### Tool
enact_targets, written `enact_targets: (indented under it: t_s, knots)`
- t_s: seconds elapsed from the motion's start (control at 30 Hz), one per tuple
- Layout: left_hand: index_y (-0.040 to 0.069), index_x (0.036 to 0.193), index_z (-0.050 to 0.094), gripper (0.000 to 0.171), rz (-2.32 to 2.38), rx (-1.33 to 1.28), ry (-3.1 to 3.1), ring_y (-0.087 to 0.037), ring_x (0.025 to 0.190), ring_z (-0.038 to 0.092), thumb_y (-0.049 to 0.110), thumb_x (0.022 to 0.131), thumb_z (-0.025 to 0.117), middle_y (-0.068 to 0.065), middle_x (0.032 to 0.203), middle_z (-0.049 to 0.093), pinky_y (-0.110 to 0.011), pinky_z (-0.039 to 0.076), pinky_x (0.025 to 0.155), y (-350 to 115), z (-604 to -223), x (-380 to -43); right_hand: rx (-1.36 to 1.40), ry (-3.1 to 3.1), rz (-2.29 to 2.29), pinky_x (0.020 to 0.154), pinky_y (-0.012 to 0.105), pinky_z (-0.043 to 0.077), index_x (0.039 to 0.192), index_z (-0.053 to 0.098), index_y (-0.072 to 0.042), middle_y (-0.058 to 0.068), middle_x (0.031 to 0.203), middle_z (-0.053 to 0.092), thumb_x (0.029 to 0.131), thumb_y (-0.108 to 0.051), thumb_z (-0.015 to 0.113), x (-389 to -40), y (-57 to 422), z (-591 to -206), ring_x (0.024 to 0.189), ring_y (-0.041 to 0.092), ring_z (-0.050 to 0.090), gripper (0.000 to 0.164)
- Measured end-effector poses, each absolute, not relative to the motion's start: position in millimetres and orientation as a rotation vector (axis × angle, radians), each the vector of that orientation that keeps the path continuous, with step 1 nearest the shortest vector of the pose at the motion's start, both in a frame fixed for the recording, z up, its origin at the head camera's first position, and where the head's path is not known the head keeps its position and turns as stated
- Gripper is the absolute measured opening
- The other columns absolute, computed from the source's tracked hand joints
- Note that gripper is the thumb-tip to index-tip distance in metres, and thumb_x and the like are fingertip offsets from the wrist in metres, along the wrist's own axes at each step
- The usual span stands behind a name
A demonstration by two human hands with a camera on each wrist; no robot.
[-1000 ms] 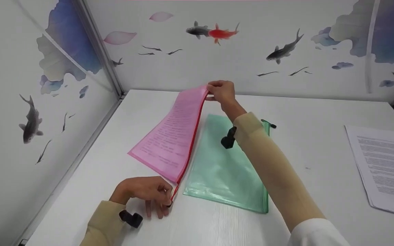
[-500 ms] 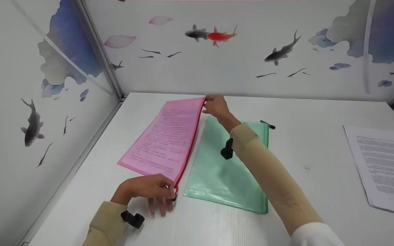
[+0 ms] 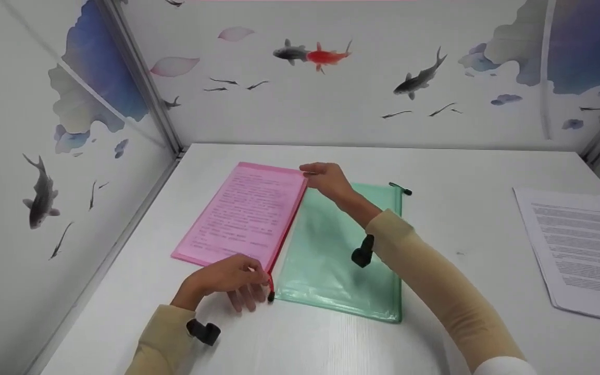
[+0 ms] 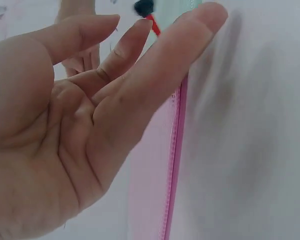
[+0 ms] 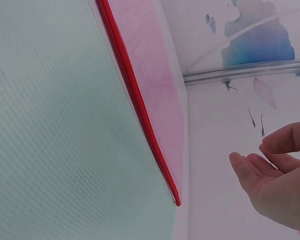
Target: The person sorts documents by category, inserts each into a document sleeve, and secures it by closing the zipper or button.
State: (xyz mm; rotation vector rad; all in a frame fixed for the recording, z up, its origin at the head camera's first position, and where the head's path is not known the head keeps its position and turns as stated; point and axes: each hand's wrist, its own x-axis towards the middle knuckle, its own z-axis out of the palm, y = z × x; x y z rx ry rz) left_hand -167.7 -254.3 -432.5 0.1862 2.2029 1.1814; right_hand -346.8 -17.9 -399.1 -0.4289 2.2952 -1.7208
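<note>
Pink folder point(image 3: 241, 217) lowered flat onto tbl point(image 3: 331, 346), printed txt point(image 3: 250, 202) illegible, L grip point(image 3: 229, 278) & R grip point(image 3: 328, 181) loose-fingered, unclasped

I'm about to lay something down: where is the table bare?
Widest: between the green pouch and the paper stack, beyond the right sleeve. Narrower: between the pink pouch and the left wall. Crowded: the pink pouch's red edge, left hand near one end, right hand near the other.

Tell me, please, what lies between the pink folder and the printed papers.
The head view shows the green folder there, beside the pink folder and partly behind the right sleeve, then white tabletop up to the printed papers.
</note>
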Motion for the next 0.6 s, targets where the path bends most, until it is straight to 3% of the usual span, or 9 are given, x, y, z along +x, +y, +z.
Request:
enact_targets:
  t_s: [0.33,0.6]
  knots:
    - [0.004,0.107,0.068,0.025,1.249,0.122,2.343,-0.023,0.069,0.074,0.025,0.102,0.053,-0.009,0.086,0.075,-0.03,0.061,0.06,-238,-433,-180,-0.569,2.243,-1.834,0.109,0.038,0.05,0.128,0.066,-0.006,0.013,0.135,0.064,0.099,-0.008,0.051,-314,30,-383,0.128,0.027,0.059,0.033]
    - [0.004,0.115,0.064,0.025,1.432,-0.121,2.418,-0.021,0.076,0.072,0.024,0.102,0.054,-0.011,0.097,0.073,-0.031,0.062,0.065,-218,-434,-193,-0.645,2.417,-1.823,0.103,0.027,0.053,0.126,0.067,-0.007,0.011,0.13,0.067,0.1,-0.007,0.052,-288,71,-363,0.123,0.022,0.063,0.03]
